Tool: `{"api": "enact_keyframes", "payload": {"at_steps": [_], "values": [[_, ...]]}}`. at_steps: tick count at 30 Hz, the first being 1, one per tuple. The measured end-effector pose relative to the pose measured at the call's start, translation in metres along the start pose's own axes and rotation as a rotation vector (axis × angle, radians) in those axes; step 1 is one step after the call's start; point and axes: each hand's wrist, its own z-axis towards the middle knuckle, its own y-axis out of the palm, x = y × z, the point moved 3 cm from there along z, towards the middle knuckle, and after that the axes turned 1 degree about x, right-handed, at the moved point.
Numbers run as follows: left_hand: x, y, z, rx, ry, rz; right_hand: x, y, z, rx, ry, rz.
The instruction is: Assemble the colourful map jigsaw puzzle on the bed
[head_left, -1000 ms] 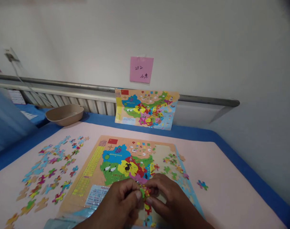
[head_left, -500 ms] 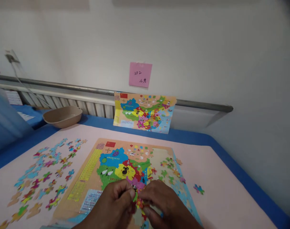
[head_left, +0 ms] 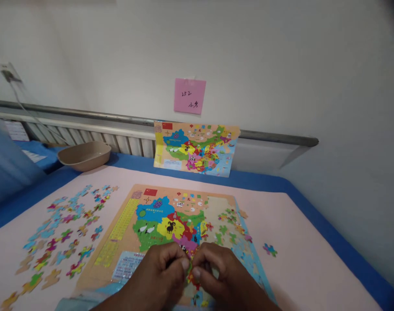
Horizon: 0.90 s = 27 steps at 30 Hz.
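Both hands, left hand (head_left: 161, 276) and right hand (head_left: 221, 276), are pinched together on a piece (head_left: 191, 268), apparently, at the board's (head_left: 125, 224) 6 o'clock; seating calls for alignment.

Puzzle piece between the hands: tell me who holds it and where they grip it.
Both hands pinch a small puzzle piece over the puzzle board: left hand on its left edge, right hand on its right edge, thumb and forefinger tips.

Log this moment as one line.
left hand and right hand: pinch puzzle piece | over map puzzle board | loose pieces left
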Motion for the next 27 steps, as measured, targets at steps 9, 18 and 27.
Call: {"api": "enact_keyframes", "payload": {"at_steps": [9, 18, 27], "values": [[0.007, -0.003, 0.001, 0.005, -0.002, -0.015, -0.008, -0.001, -0.001, -0.020, -0.142, 0.039], [0.008, -0.003, 0.000, -0.023, -0.056, -0.102, -0.011, -0.007, -0.003, -0.037, -0.362, -0.090], [0.005, -0.002, 0.001, -0.085, -0.076, -0.118, -0.013, -0.005, -0.007, -0.057, -0.344, -0.145]]}}
